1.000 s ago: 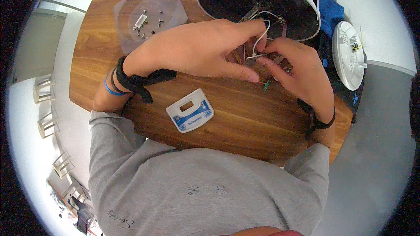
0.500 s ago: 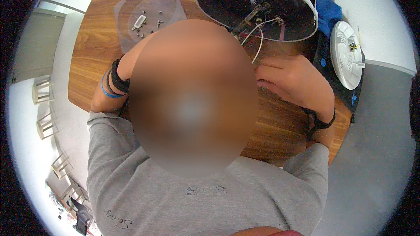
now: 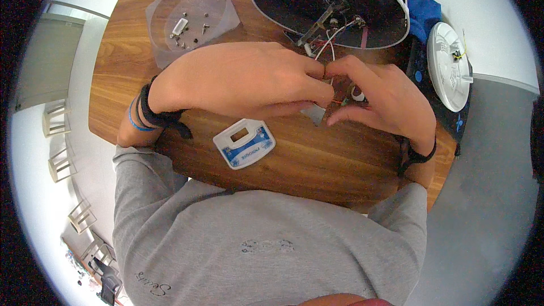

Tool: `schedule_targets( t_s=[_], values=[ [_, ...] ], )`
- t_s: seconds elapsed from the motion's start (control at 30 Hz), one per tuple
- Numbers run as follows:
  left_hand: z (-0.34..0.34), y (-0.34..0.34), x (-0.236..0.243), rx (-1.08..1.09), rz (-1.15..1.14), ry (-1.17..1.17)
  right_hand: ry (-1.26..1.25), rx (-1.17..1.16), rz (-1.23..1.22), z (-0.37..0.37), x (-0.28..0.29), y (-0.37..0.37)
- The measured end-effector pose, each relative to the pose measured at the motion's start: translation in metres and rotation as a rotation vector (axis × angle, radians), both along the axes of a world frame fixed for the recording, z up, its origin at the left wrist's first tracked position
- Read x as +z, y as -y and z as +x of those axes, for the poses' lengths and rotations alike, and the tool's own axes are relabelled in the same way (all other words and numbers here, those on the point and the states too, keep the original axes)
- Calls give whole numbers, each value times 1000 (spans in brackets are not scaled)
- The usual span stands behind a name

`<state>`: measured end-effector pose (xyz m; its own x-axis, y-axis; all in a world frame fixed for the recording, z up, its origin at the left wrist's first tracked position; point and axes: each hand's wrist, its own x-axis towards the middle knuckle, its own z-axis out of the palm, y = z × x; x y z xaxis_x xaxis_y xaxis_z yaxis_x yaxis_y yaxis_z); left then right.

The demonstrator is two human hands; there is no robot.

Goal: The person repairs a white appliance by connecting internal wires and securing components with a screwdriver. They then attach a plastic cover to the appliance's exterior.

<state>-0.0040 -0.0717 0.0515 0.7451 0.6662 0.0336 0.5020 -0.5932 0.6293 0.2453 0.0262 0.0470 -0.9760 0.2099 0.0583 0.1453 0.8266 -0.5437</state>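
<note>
My left hand [image 3: 266,79] reaches over the table with its fingers bent together, and a small grey flat piece [image 3: 313,114] sticks out below their tips. Facing it, my right hand [image 3: 391,99] is curled, its forefinger close to the left fingertips. A small white part [image 3: 357,93] shows between its thumb and forefinger; the other fingers are hidden. Thin white wires [image 3: 333,51] run from between my hands into the dark inside of a white appliance housing [image 3: 334,8] lying open. Nearer me lies a white panel [image 3: 245,143] with a blue label and a rectangular opening.
A translucent tray [image 3: 221,28] at the back left holds several screws and a small white piece. On the right, a round white cover [image 3: 447,68] leans on a dark mat, beside a blue cloth [image 3: 424,14]. The wooden table [image 3: 317,164] curves near my body.
A blurred patch that covered my left hand and the table's middle is gone, so the panel shows. My right hand's thumb and forefinger have spread apart, and its fingers have shifted slightly upward.
</note>
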Motion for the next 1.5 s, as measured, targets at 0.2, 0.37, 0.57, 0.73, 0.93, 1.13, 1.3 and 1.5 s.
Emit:
schedule_targets(
  t_s=[0.2,0.37,0.57,0.73,0.93,1.13,1.3,1.5],
  values=[
    [4,3,3,-20,22,101,165,138,18,2,9,-6],
    [2,4,8,-60,2,42,118,183,54,3,6,-4],
    [3,4,6,-101,36,97,147,238,31,2,9,1],
    [3,-1,-6,-133,103,155,168,261,26,5,6,0],
    [-3,-10,-8,-70,128,92,175,272,95,10,7,-2],
    [-18,-13,-14,145,203,-51,62,253,76,13,5,-3],
    [-8,-8,-11,82,168,8,110,182,-20,12,2,-8],
    [-7,-7,-12,78,225,-3,243,-83,-38,10,11,-11]
  ],
)
